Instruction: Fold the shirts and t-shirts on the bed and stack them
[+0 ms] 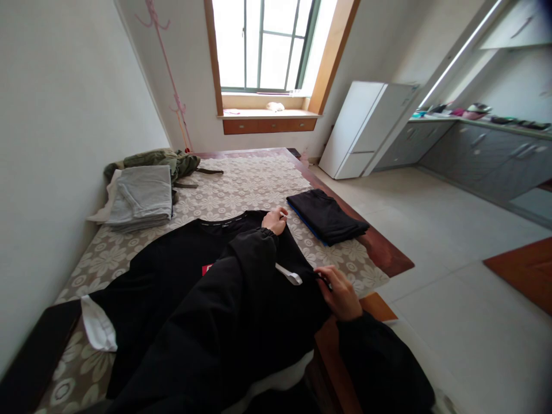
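A black shirt [172,259] lies spread on the patterned tablecloth, neckline away from me. It has a small red patch on the chest and white edging at the left sleeve and bottom hem. My left hand [275,221] reaches across it, its fingers closed on the cloth at the right shoulder beside the collar; a small white bit shows at the fingertips. Lower down, my right hand [340,292] pinches the edge of the right sleeve between thumb and fingers. Between the hands a white strip [290,274] lies on the shirt. My left forearm hides part of the shirt's middle.
A folded dark garment stack [326,215] lies right of the shirt near the table edge. Folded grey clothes [142,195] and a green camouflage bag [181,165] sit at the far left. A black object [43,351] is at the near left. Beyond stands a white fridge [366,126].
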Action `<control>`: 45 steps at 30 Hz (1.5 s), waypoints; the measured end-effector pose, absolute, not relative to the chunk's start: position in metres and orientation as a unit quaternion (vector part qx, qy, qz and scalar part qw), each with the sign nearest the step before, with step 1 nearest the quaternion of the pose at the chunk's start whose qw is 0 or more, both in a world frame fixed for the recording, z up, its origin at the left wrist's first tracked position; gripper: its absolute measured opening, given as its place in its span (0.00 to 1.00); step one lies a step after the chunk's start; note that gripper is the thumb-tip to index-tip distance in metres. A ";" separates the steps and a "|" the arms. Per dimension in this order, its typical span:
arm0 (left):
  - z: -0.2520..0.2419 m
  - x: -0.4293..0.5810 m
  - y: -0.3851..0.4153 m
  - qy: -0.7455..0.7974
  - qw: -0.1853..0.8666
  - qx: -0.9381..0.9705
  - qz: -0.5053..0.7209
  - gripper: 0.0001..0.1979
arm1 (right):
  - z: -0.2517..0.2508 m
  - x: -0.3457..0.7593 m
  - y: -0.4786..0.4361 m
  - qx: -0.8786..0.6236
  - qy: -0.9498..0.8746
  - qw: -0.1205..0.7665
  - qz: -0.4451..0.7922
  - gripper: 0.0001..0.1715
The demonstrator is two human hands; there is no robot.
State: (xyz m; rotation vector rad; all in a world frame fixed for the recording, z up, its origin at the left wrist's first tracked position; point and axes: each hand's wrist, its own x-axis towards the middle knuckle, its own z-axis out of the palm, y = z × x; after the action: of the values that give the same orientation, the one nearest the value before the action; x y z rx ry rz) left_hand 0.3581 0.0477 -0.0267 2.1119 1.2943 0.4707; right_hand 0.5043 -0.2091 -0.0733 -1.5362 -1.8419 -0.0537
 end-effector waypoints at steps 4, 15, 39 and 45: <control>-0.033 0.355 0.050 0.490 0.307 0.791 0.198 0.12 | -0.073 0.514 -0.214 -0.570 -0.740 0.355 -0.049 0.12; -0.026 0.356 0.030 0.482 0.269 0.810 0.196 0.11 | -0.026 0.517 -0.213 -0.559 -0.799 0.221 -0.031 0.12; -0.020 0.274 -0.065 0.448 0.185 0.859 0.163 0.24 | -0.084 0.467 -0.086 -0.595 -0.794 0.107 -0.066 0.39; -0.010 0.223 -0.147 0.434 0.223 0.851 0.194 0.28 | -0.082 0.469 -0.085 -0.595 -0.795 0.096 -0.071 0.38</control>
State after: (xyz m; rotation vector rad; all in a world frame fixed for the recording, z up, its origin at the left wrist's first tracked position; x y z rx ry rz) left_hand 0.2226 -0.1474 -0.0104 2.3502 1.1980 0.5364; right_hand 0.4686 -0.0853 -0.0825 -1.7638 -2.3551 -0.2097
